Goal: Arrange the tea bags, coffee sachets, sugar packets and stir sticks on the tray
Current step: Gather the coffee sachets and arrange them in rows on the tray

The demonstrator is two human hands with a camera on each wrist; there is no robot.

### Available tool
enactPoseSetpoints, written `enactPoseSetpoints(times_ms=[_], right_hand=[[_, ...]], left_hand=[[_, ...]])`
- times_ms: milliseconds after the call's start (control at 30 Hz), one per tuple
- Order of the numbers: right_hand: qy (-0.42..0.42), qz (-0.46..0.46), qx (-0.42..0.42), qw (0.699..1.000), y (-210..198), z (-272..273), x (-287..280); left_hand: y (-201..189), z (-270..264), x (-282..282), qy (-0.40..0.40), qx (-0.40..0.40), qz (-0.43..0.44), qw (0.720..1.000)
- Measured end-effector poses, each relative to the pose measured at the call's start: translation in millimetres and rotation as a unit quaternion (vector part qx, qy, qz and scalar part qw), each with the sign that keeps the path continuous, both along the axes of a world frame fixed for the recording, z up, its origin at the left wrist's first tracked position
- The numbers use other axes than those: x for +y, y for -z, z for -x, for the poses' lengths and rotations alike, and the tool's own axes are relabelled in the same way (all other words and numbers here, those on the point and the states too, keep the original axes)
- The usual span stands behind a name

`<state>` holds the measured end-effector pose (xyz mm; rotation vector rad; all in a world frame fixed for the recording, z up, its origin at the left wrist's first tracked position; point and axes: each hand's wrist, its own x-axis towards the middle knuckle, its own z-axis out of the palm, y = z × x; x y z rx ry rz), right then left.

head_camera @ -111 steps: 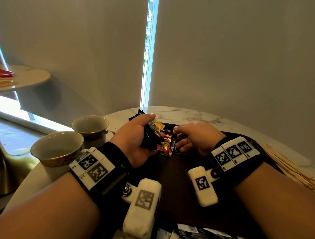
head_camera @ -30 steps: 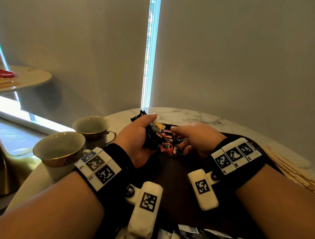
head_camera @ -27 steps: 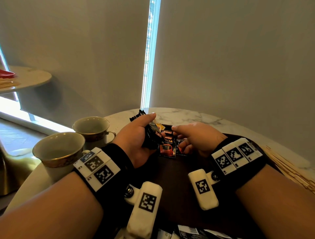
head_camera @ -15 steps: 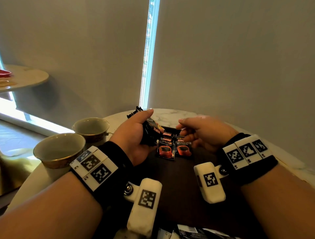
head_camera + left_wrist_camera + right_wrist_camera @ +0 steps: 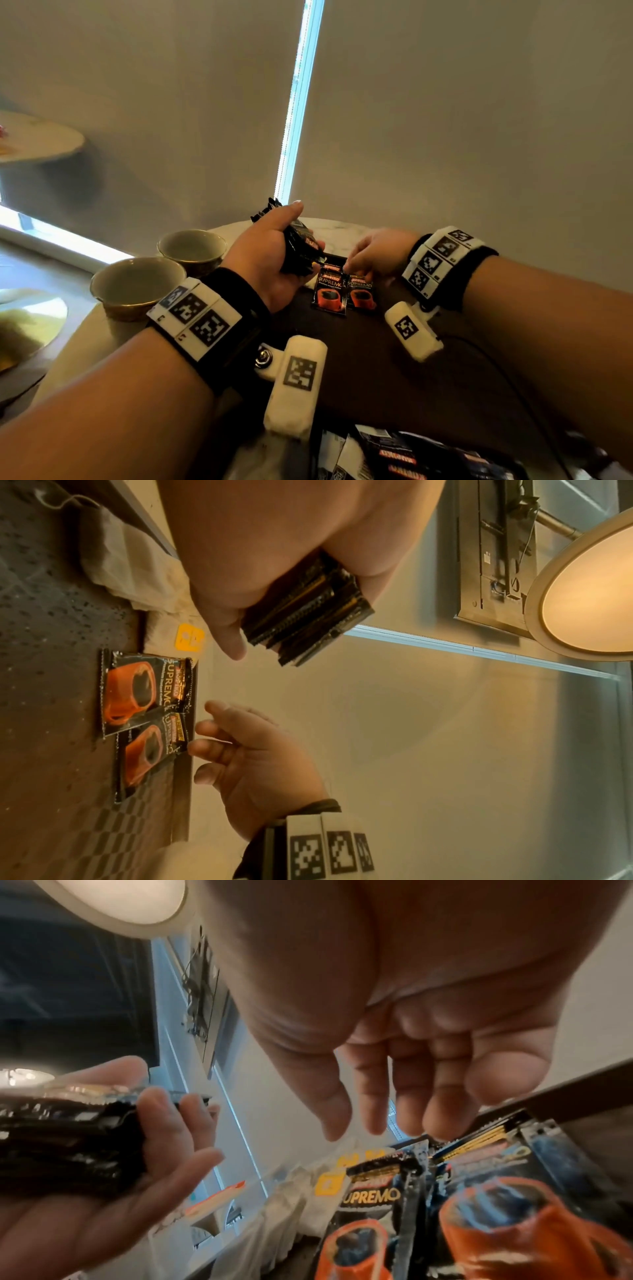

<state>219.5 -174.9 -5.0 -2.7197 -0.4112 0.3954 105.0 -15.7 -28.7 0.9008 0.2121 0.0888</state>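
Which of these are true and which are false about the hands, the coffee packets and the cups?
1. The left hand holds a stack of coffee sachets. True.
2. Three sachets lie on the tray. False: two coffee sachets lie side by side on the dark tray.
3. The right hand grips a spoon. False: it holds nothing, fingers relaxed above the sachets.
4. Two cups stand to the left of the tray. True.
5. The lying sachets show an orange cup. True.
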Motion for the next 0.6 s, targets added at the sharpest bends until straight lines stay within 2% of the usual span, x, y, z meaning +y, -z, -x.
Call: enactPoseSetpoints(times_ms=[233,400,600], right_hand=[[-0.01,0.042,-0.028,0.999,0.3,7.8,6.6],[-0.027,0.092,0.004,0.995,11.4,15.3,6.9],[-0.037,0.133,-0.009,0.99,17.2,19.0,20.1]], left_hand=[[-1.8,1.8,2.7,-0.001,0.004,0.004,1.0],[-2.0,1.4,1.4,0.002,0.006,0.006,1.0],[-0.7,1.6,0.1,0.004,0.005,-0.002,1.0]])
